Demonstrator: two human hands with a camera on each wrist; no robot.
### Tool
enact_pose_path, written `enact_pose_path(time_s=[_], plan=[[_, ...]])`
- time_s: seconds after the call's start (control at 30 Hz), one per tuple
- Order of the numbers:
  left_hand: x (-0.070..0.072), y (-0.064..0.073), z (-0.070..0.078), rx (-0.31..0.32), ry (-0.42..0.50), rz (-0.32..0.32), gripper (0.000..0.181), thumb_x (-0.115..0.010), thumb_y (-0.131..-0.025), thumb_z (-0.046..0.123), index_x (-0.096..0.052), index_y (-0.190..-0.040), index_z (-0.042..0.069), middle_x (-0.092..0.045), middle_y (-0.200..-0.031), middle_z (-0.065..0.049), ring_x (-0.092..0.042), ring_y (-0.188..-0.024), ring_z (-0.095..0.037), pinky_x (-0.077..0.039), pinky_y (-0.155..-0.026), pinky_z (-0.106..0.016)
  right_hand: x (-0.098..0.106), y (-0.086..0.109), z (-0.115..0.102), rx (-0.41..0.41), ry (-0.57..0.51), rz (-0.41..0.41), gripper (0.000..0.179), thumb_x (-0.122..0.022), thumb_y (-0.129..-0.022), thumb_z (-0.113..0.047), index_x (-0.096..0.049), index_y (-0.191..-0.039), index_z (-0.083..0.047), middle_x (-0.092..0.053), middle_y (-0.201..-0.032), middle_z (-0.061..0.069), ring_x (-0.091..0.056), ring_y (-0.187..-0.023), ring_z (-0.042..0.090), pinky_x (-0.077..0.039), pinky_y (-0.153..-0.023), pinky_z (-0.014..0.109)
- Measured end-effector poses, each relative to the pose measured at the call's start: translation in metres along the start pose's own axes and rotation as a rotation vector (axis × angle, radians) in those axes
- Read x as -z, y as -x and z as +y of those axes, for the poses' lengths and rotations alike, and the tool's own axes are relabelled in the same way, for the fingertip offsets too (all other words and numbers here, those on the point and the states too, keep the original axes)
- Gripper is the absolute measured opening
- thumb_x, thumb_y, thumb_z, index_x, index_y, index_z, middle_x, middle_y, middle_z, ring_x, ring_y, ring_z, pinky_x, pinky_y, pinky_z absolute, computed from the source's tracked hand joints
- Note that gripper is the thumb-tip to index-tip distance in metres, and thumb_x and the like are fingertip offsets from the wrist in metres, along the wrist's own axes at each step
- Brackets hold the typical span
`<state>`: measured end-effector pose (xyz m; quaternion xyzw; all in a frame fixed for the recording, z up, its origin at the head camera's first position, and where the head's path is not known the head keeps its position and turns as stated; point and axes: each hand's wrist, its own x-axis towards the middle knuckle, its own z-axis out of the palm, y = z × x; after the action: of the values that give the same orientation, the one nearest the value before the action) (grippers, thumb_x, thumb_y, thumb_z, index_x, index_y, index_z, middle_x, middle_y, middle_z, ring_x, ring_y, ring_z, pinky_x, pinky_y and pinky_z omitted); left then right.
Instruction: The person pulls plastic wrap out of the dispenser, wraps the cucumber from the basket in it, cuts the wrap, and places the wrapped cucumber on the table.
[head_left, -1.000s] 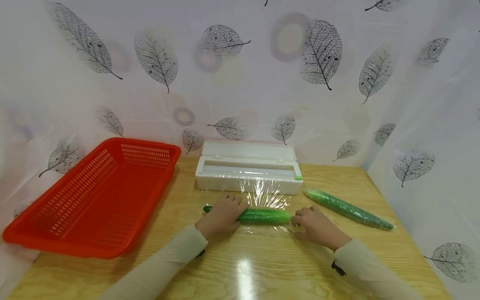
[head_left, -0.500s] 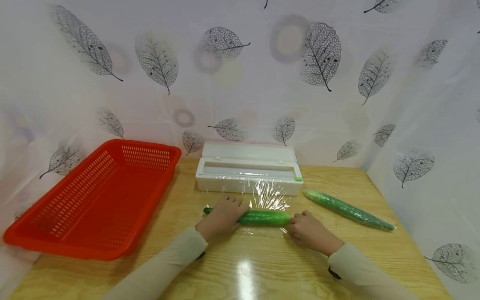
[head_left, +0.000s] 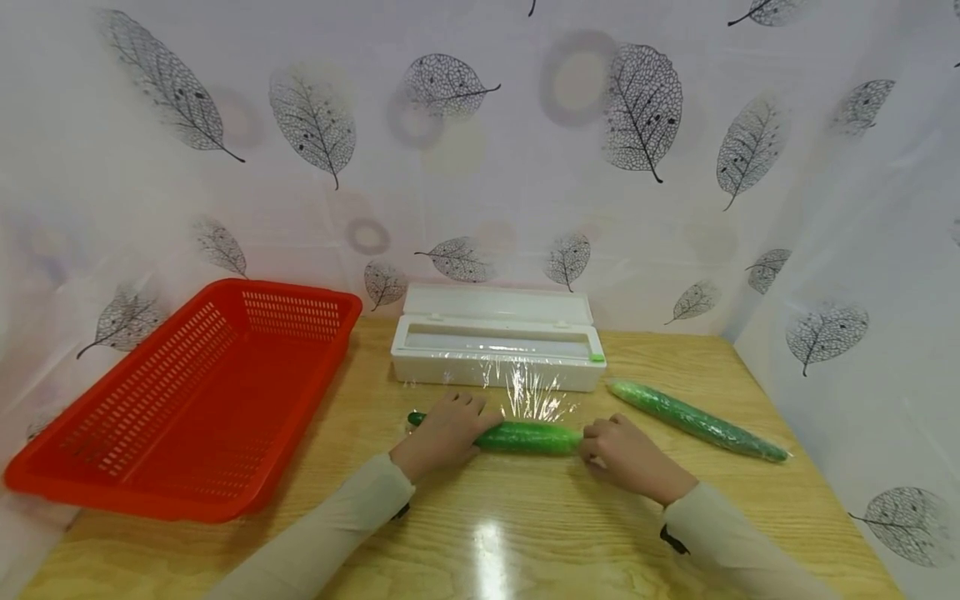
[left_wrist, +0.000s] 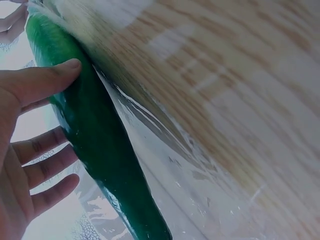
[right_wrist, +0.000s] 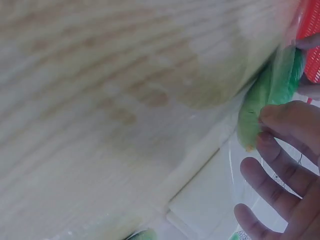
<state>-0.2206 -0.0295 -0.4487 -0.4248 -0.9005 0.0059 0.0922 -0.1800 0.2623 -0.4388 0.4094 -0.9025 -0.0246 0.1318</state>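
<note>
A green cucumber (head_left: 534, 437) lies crosswise on the table in the head view, with clear plastic wrap (head_left: 534, 403) around it that runs back to a white dispenser box (head_left: 497, 372). My left hand (head_left: 444, 435) grips the cucumber near its dark end. In the left wrist view the thumb (left_wrist: 65, 70) lies along one side and the fingers are at the other. At the pale end, my right hand (head_left: 632, 458) pinches the wrap between thumb and forefinger. The right wrist view shows those fingertips right at the cucumber's tip (right_wrist: 252, 125), the other fingers loosely bent.
Beyond the right hand lies a second cucumber (head_left: 697, 420), wrapped in film. A red perforated basket (head_left: 300, 417) stands at the left. The dispenser's lid (head_left: 498, 303) is up, against a leaf-patterned curtain (head_left: 480, 167) behind the wooden table (head_left: 555, 533).
My right hand moved in to the cucumber's pale end, then slightly back to the right, and its fingers closed at the tip. The left hand has stayed almost still on the cucumber.
</note>
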Motion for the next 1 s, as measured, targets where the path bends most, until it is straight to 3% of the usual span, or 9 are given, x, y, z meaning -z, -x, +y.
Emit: enact_pose_path(time_s=[0.13, 0.23, 0.43, 0.67, 0.9, 1.0], plan=[[-0.001, -0.001, 0.000, -0.004, 0.021, 0.012, 0.037, -0.069, -0.083, 0.030, -0.057, -0.118, 0.025, -0.061, -0.103, 0.001, -0.059, -0.096, -0.017, -0.049, -0.088, -0.037, 0.001, -0.002, 0.004, -0.008, -0.013, 0.017, 0.017, -0.077, -0.068, -0.012, -0.063, -0.067, -0.022, -0.055, -0.069, -0.009, -0.050, -0.063, 0.006, -0.041, -0.061, 0.029], [-0.002, -0.001, 0.000, -0.020, 0.014, 0.042, 0.033, -0.063, -0.086, 0.041, -0.059, -0.115, 0.024, -0.059, -0.099, 0.002, -0.058, -0.092, -0.015, -0.050, -0.084, -0.036, 0.001, -0.003, 0.007, -0.013, -0.018, 0.041, 0.017, -0.078, -0.069, -0.013, -0.063, -0.068, -0.021, -0.057, -0.075, -0.006, -0.053, -0.067, 0.008, -0.044, -0.060, 0.029], [-0.001, -0.001, 0.000, -0.057, -0.043, 0.036, 0.059, -0.060, -0.076, 0.065, -0.057, -0.118, 0.024, -0.057, -0.101, 0.003, -0.055, -0.092, -0.013, -0.048, -0.084, -0.034, 0.002, -0.005, 0.009, -0.053, -0.101, 0.013, 0.017, -0.077, -0.072, -0.010, -0.063, -0.070, -0.018, -0.062, -0.093, 0.003, -0.059, -0.076, 0.015, -0.051, -0.064, 0.031], [0.003, 0.001, 0.000, -0.066, -0.080, -0.031, 0.059, -0.073, -0.074, 0.043, -0.054, -0.124, 0.020, -0.056, -0.111, 0.001, -0.054, -0.100, -0.016, -0.046, -0.093, -0.036, 0.004, -0.006, 0.011, -0.076, -0.172, -0.017, 0.013, -0.073, -0.077, -0.007, -0.063, -0.073, -0.015, -0.067, -0.097, 0.006, -0.065, -0.081, 0.018, -0.054, -0.069, 0.030], [0.003, 0.001, -0.002, -0.108, -0.144, 0.016, 0.034, -0.065, -0.086, 0.025, -0.057, -0.119, 0.020, -0.059, -0.110, 0.000, -0.057, -0.101, -0.015, -0.049, -0.092, -0.034, 0.004, -0.007, 0.015, -0.082, -0.209, -0.053, 0.010, -0.071, -0.079, -0.005, -0.065, -0.080, -0.013, -0.069, -0.096, 0.004, -0.066, -0.083, 0.018, -0.054, -0.070, 0.030], [0.005, 0.001, -0.004, -0.126, -0.147, 0.028, 0.032, -0.064, -0.088, 0.023, -0.057, -0.119, 0.021, -0.061, -0.109, 0.001, -0.058, -0.101, -0.015, -0.050, -0.090, -0.033, 0.005, -0.008, 0.016, -0.079, -0.231, -0.065, 0.008, -0.070, -0.080, -0.005, -0.066, -0.083, -0.012, -0.070, -0.095, 0.004, -0.067, -0.084, 0.017, -0.054, -0.070, 0.030]])
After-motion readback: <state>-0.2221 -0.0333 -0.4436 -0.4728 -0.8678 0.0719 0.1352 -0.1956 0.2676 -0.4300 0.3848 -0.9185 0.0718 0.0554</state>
